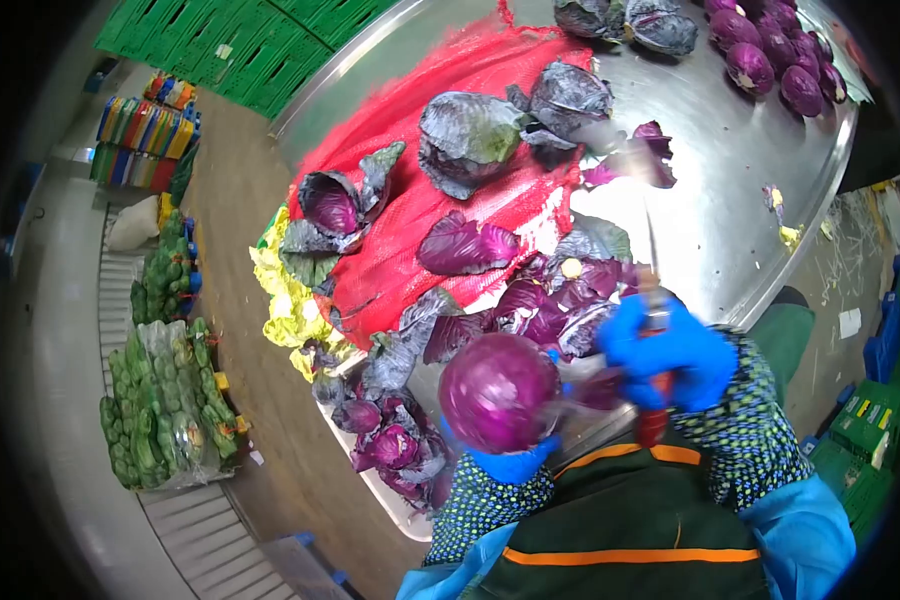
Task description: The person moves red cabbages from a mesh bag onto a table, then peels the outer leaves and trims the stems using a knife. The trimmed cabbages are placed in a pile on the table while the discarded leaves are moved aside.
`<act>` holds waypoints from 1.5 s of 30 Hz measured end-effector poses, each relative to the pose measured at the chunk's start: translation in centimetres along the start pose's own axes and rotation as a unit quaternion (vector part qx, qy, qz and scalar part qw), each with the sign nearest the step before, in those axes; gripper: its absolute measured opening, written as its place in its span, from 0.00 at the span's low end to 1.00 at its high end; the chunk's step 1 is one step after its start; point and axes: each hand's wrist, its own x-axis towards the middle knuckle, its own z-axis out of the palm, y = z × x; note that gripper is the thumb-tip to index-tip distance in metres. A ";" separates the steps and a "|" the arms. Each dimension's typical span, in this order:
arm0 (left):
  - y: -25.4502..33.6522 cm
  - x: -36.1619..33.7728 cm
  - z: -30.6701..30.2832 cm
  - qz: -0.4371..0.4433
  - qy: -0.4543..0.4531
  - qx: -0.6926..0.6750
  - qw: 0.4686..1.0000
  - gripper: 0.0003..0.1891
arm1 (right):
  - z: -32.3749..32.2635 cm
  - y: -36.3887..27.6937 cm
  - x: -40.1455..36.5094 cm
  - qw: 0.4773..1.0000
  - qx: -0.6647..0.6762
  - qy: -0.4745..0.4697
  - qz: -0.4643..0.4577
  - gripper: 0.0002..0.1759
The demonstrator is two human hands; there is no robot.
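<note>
lower centre: left hand (510, 465) cups the cabbage (498, 392) from below; right hand (670, 355), beside it, is closed round a knife (652, 422), blade up-frame. judged step: trimming, cut leaves (560, 300) on the table (730, 200). next cut needs the head held steady.

purple cabbage (498, 392), blue gloves (670, 350), red netting (440, 200).
</note>
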 end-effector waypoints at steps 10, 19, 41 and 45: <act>-0.6 1.7 6.4 0.009 0.011 0.334 0.943 0.42 | -6.4 5.3 1.2 0.989 0.067 0.039 -0.124 0.32; 1.0 11.4 10.2 0.226 -0.216 0.735 0.602 0.59 | -9.4 -0.9 -2.3 0.947 0.012 0.281 -0.155 0.25; 0.3 3.7 -0.6 0.217 -0.018 0.830 0.514 0.56 | -9.0 8.7 0.4 0.935 -0.291 0.182 -0.089 0.35; -3.1 4.2 -1.3 0.243 0.069 0.827 0.502 0.54 | -7.0 12.7 -3.2 0.800 -0.504 0.278 -0.172 0.26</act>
